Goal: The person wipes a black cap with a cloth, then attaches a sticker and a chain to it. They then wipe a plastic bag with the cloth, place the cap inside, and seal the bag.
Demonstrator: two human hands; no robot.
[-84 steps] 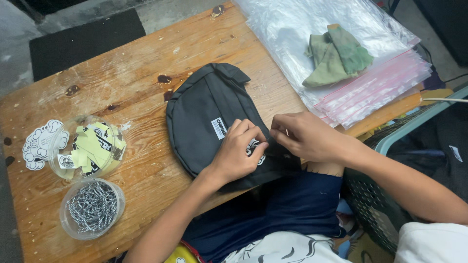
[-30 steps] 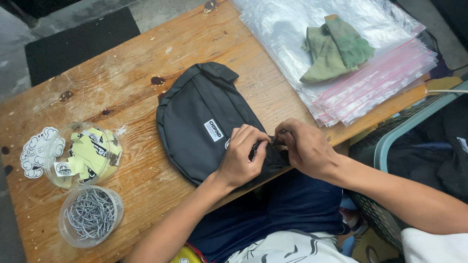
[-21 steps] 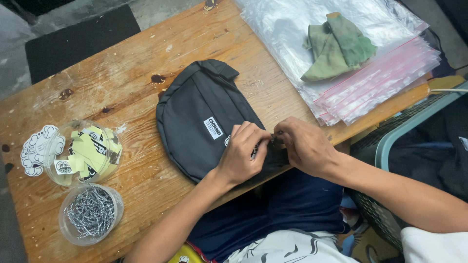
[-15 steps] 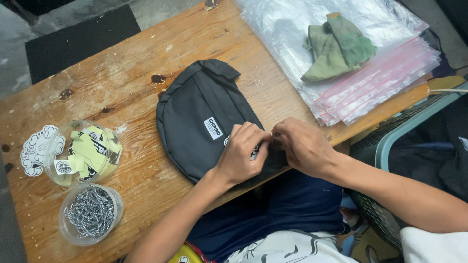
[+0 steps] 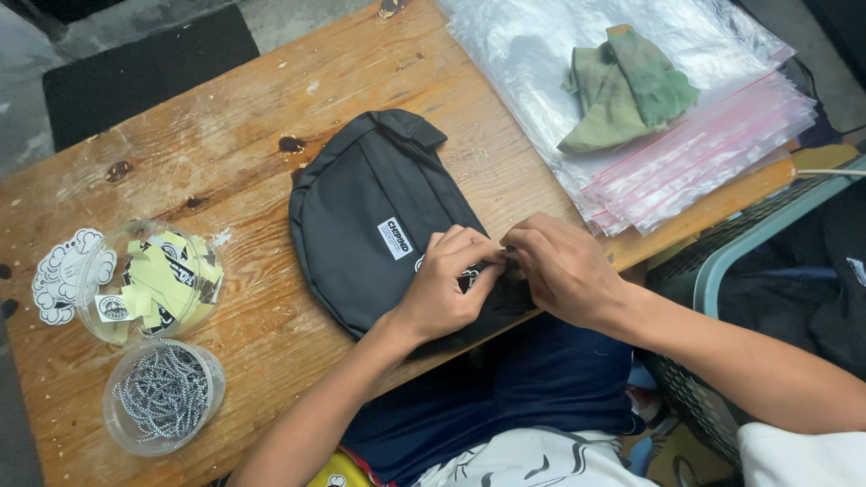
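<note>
Bench (image 5: 225,162): bare wooden planks, worn and scratched, with dark knots and stains and pale scuffed patches; set at a slant across the view, its near edge running from lower left to right.

Floor (image 5: 18,99): grey concrete, rough and mottled, seen beyond the far edge of the bench at upper left.

Mat (image 5: 135,72): dark, flat, rectangular, lying on the floor just behind the bench.

Basket (image 5: 713,271): plastic, pale blue-green rim with dark open lattice walls, standing just beside the right end of the bench; dark cloth inside.

Light: soft, even daylight; shadows faint.
</note>
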